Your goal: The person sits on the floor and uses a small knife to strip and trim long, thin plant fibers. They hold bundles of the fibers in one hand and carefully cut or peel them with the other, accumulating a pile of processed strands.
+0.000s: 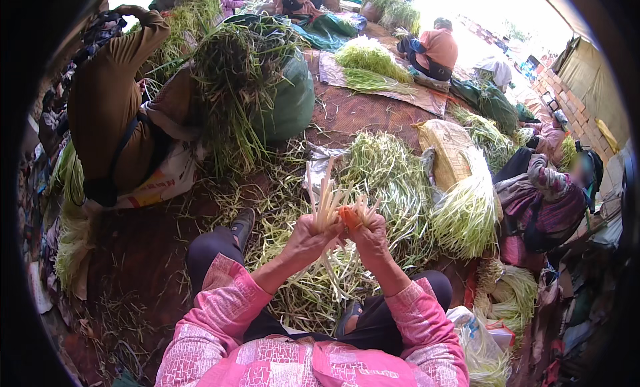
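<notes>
In front of my body both hands are raised close together above the pile. My left hand [309, 239] is closed around a bundle of pale stalks [326, 202], whose ends point up and away from me. Against it, my right hand [371, 241] grips a smaller bunch of pale stalks [364, 207]. Something orange, like a finger cover [349, 217], shows at my right thumb or finger. A few pale strands hang below the hands. Underneath lies a heap of loose green and yellowish leaves [305, 292] between my feet, and a larger heap of long stalks [385, 172] lies just beyond.
A sorted white-green bundle [462, 217] leans on a yellowish wrapped block [445, 149] at right. A green sack [290, 99] stands ahead left beside darker greens [240, 67]. People sit at left [107, 102], right [545, 202] and farther back [435, 49].
</notes>
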`<control>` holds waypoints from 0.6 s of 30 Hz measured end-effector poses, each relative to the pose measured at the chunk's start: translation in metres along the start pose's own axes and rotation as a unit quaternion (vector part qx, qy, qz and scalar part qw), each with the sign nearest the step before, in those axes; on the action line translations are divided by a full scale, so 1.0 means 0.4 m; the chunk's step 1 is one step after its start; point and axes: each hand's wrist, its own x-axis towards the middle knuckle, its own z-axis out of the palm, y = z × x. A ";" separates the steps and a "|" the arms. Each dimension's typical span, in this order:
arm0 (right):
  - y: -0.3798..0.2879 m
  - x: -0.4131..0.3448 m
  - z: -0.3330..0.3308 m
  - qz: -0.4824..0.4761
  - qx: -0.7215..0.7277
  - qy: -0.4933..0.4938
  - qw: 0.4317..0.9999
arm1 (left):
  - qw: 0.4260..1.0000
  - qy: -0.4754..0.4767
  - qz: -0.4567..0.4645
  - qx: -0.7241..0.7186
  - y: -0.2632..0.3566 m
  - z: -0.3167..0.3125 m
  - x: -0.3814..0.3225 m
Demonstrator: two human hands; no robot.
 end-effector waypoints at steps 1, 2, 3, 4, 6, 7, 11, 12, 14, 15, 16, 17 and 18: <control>-0.001 -0.001 0.001 0.007 0.017 0.009 1.000 | 1.000 0.002 -0.002 -0.002 -0.003 0.000 -0.001; -0.003 -0.001 0.003 0.006 0.022 0.011 1.000 | 1.000 0.009 -0.006 0.006 -0.006 -0.001 -0.001; -0.005 0.000 0.003 -0.009 0.003 0.041 0.999 | 1.000 0.020 -0.009 0.018 -0.009 -0.001 -0.002; -0.009 0.000 0.004 -0.024 -0.014 0.052 0.998 | 0.999 0.026 -0.005 0.027 -0.012 -0.003 -0.003; -0.017 0.003 0.002 0.007 -0.057 0.086 0.995 | 0.995 0.031 0.003 0.095 -0.017 -0.005 -0.004; -0.019 0.004 0.002 -0.025 -0.038 0.066 0.997 | 0.990 0.031 0.004 0.135 -0.019 -0.005 -0.005; -0.022 0.009 -0.004 -0.035 -0.028 0.040 0.998 | 0.987 0.036 0.040 0.151 -0.025 -0.002 -0.004; -0.020 0.010 -0.007 -0.042 -0.032 0.037 0.998 | 0.988 0.026 0.031 0.152 -0.025 -0.001 -0.002; -0.016 0.014 -0.015 -0.036 -0.031 0.051 0.998 | 0.990 0.035 0.046 0.132 -0.021 -0.006 0.002; -0.018 0.018 -0.025 -0.044 -0.009 0.053 0.998 | 0.990 0.042 0.049 0.127 -0.018 -0.011 0.003; -0.019 0.023 -0.034 -0.044 -0.009 0.113 0.993 | 0.993 0.040 0.071 0.081 -0.014 -0.018 0.007; -0.022 0.029 -0.045 -0.045 0.005 0.141 0.989 | 0.996 0.067 0.036 0.045 -0.011 -0.023 0.009; -0.030 0.035 -0.061 -0.047 0.012 0.185 0.982 | 0.996 0.077 0.016 0.041 -0.004 -0.034 0.011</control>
